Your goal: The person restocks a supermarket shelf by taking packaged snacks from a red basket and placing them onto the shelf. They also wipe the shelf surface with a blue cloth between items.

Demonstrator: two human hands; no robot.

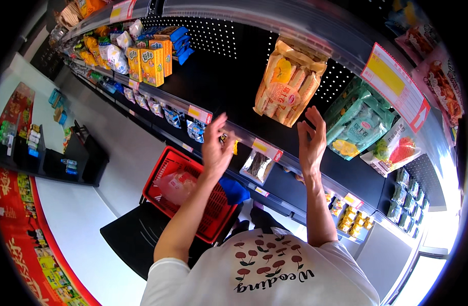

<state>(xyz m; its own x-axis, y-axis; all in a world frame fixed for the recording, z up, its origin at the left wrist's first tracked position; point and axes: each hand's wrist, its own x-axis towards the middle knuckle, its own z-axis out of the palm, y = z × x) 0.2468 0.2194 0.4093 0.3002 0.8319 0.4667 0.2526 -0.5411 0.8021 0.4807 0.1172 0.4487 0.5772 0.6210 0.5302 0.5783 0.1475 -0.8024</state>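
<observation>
packet (pixel 290 84) of golden-brown rolls, in clear and orange film, stands on the black shelf (pixel 218 86), in front of the person, above and between the two hands. the right hand (pixel 311 140) is the nearer one: its fingers are slightly bent and parted, tips raised just beside the packet's lower right corner; whether they touch the film i cannot tell. the left hand (pixel 217 145) is well apart from the packet, lower and to the left, by the shelf's front edge, its fingers loosely curled and spread around bare air. to the right of the right hand, a green packet (pixel 364 125) stands near; yellow boxes (pixel 152 66) sit farther left. below the left hand, partly behind the forearm, a red basket (pixel 213 217) holds a pinkish bag (pixel 175 184).
</observation>
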